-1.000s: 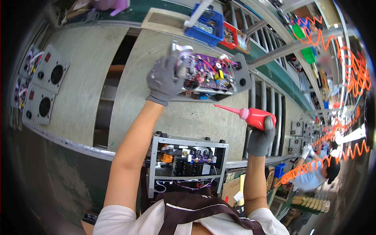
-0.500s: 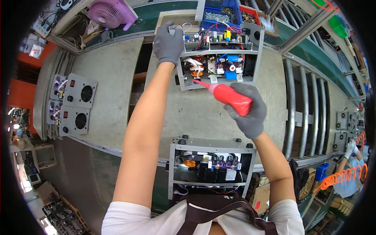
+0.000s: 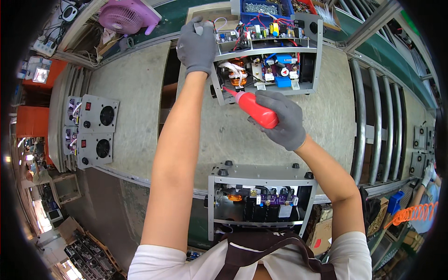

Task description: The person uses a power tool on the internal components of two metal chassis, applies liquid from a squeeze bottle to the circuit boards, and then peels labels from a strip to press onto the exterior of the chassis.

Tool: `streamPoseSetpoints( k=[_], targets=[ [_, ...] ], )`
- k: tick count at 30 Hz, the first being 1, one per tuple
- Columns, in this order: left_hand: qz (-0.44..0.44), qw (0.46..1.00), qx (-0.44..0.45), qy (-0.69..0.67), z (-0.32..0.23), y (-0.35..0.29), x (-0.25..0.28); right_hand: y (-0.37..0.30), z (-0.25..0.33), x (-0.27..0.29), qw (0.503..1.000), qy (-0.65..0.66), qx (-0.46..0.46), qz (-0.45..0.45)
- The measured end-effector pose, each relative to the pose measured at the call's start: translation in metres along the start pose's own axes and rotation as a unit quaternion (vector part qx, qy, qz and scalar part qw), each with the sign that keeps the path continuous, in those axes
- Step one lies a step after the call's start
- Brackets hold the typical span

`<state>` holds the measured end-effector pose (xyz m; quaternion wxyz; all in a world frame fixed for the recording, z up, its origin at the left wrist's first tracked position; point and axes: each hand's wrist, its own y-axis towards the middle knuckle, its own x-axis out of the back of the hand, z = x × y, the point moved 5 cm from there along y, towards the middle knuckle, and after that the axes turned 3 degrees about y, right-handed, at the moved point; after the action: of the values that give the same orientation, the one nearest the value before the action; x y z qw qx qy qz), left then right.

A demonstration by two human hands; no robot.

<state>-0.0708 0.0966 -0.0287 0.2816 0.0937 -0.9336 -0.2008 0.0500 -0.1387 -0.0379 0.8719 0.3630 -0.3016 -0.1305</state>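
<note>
clasping red bottle point(image 3: 255, 110) in right grip point(image 3: 284, 120), apparently lining up nozzle point(image 3: 230, 91) with open chassis point(image 3: 280, 50) beyond it, probably needing steady aim; cannot tell closure of left grip point(image 3: 197, 50).

A red squeeze bottle point(image 3: 256, 111) is tilted, its thin nozzle point(image 3: 230, 91) pointing to the lower left corner of a grey metal electronics chassis point(image 3: 270, 50), which stands open, showing its wiring.

Steel rollers point(image 3: 362, 121) border a worn, pale workbench point(image 3: 326, 121) above a dull grey-brown floor point(image 3: 105, 200).
</note>
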Motion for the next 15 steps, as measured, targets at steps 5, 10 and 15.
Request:
streamPoseSetpoints(
  k=[5,10,15],
  targets=[
    [-0.005,1.000,-0.013,0.001,0.000,0.002,-0.004,-0.005,0.002,0.005,0.999,-0.023,-0.006,0.032],
    [-0.001,1.000,-0.015,0.016,-0.002,0.006,-0.004,-0.014,0.000,0.040,0.991,0.036,-0.114,-0.060],
    [0.012,1.000,0.008,0.026,-0.002,0.007,-0.004,-0.044,0.007,0.080,0.958,0.027,-0.222,-0.178]
  ],
)
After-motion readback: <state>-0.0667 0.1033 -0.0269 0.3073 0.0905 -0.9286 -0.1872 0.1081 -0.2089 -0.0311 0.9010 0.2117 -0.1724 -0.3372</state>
